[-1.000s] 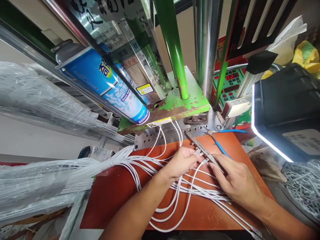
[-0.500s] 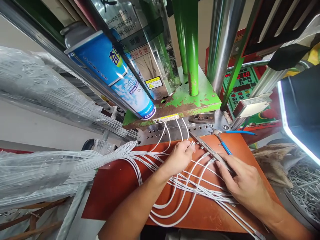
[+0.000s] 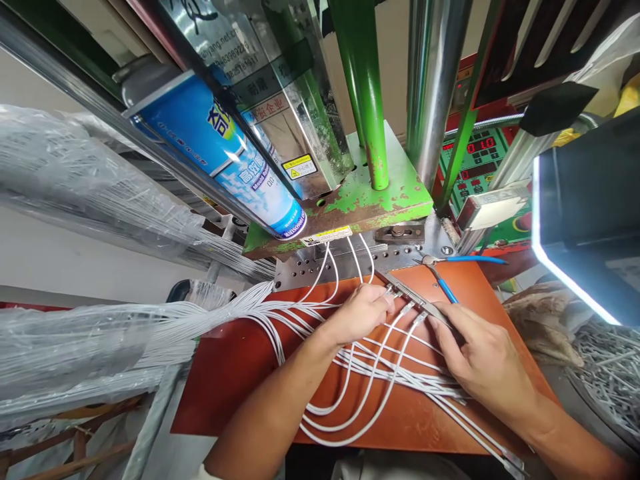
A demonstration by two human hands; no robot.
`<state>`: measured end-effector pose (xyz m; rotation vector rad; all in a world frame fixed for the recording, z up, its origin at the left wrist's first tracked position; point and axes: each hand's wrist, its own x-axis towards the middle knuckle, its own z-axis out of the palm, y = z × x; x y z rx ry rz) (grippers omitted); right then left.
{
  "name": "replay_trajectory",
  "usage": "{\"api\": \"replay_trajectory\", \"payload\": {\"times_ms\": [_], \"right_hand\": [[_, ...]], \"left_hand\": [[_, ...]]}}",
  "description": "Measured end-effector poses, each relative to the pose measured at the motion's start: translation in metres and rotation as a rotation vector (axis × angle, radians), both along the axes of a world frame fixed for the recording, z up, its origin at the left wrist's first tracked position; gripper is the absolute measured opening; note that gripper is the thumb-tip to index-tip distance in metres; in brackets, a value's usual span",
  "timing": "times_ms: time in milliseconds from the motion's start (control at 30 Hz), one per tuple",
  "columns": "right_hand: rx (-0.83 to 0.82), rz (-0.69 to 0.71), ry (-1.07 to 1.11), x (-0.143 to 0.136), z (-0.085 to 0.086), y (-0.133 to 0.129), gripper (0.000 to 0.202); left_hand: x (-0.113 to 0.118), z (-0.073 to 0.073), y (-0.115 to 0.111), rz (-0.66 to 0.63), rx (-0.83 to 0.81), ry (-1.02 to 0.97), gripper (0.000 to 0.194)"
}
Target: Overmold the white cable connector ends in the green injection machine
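- The left hand (image 3: pixel 362 312) pinches, nearly closed, a clear-tipped white cable end (image 3: pixel 391 291) at the narrow silver metal bar (image 3: pixel 411 297).
- The right hand (image 3: pixel 487 350) grips the bar's near end, thumb and fingers closed on it, above the reddish-brown bench (image 3: pixel 230 387).
- 2 more white cables (image 3: pixel 384 365) meet the bar between the hands.
- The blue-handled metal pliers (image 3: pixel 447 291) lie just beyond the bar, near the chipped green metal plate (image 3: pixel 395 199).

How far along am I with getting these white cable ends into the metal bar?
Two cable ends look already set in the metal bar that your right hand holds. Your left hand has another at the bar. More cables lie on the orange board; how many are left, I can't tell.
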<state>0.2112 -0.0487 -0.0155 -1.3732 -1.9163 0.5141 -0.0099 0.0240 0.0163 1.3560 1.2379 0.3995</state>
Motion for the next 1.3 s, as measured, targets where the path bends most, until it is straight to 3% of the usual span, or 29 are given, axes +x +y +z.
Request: {"api": "replay_trajectory", "payload": {"times_ms": [300,433,567,867,967,1167,1300], "right_hand": [[-0.039,0.190,0.016,0.004,0.004,0.002,0.018],[-0.039,0.043,0.032,0.004,-0.001,-0.001,0.022],[-0.025,-0.030,0.006,0.002,-0.004,-0.003,0.025],[0.008,0.031,-0.056,0.004,-0.007,-0.001,0.028],[0.006,0.065,-0.042,0.004,-0.006,-0.002,0.028],[-0.023,-0.019,0.021,0.003,-0.005,-0.001,0.028],[0.008,0.063,0.011,0.005,-0.005,-0.001,0.025]], "left_hand": [[0.008,0.001,-0.003,-0.014,-0.052,-0.021,0.035],[0.004,0.004,-0.003,-0.016,-0.004,0.024,0.034],[-0.006,0.006,0.002,0.197,0.171,0.102,0.025],[0.003,0.007,0.008,0.086,-0.102,0.026,0.028],[0.005,0.005,0.009,0.115,-0.121,-0.002,0.031],[0.003,0.003,0.001,0.131,-0.110,-0.028,0.042],[0.005,0.003,0.002,0.130,-0.078,-0.010,0.043]]}}
